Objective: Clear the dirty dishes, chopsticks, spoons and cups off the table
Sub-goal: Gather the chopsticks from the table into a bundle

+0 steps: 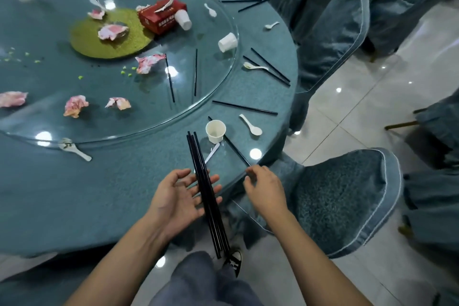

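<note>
**A:** Which step is the person on?

**B:** Gathering chopsticks, by the look of it. The left hand (pixel 181 196) lies palm up over the near edge of the table (pixel 99 194). Its fingers are straight and spread, and a bundle of black chopsticks (pixel 207 194) rests across them. The tips point far, and the near ends hang past the edge above the floor.

**A:** And the other hand?

**B:** The right hand (pixel 267 190) hovers just right of the bundle, at the table's rim. Its fingers are loosely curled, with thumb and forefinger apart. The forefinger is at the near end of a loose chopstick (pixel 236 150), which runs from behind the paper cup (pixel 215 131) to the edge. Whether it touches cannot be told.

**A:** So what does the next move call for?

**B:** Likely a pinch on that end, a lift, then laying it among the others. The left fingers would need to curl, or the bundle may roll off.

**A:** Much left?

**B:** Most of it. A white spoon (pixel 251 125) lies right of the cup, with another chopstick (pixel 244 107) just beyond. More pairs, spoons and tipped cups lie round the glass turntable (pixel 99 122), far and right.
</note>
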Action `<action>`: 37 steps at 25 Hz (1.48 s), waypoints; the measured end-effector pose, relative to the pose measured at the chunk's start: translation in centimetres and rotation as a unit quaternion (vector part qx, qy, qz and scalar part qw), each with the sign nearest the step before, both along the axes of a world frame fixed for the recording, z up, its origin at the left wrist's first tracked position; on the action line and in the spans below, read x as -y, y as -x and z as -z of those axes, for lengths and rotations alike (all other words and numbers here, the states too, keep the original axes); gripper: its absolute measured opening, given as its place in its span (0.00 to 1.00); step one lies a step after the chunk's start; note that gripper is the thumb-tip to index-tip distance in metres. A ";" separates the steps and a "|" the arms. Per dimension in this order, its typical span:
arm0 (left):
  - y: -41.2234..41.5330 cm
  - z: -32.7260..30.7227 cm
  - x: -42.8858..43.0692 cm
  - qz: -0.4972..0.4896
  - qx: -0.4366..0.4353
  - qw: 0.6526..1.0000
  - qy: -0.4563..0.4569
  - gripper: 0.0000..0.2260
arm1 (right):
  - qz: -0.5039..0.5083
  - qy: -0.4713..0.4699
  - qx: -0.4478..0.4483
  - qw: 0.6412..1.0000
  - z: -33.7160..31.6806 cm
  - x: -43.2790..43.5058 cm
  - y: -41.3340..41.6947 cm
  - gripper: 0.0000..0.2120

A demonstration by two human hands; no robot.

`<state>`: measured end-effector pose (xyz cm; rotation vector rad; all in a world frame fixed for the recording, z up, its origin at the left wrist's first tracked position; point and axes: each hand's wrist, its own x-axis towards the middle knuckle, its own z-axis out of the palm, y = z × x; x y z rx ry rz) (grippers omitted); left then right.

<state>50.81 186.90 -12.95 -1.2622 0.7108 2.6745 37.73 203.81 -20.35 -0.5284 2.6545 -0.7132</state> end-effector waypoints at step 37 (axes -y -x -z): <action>7.3 6.6 1.1 -0.117 0.050 0.992 -0.020 0.24 | 0.083 0.023 0.057 0.995 5.7 3.0 8.7 0.04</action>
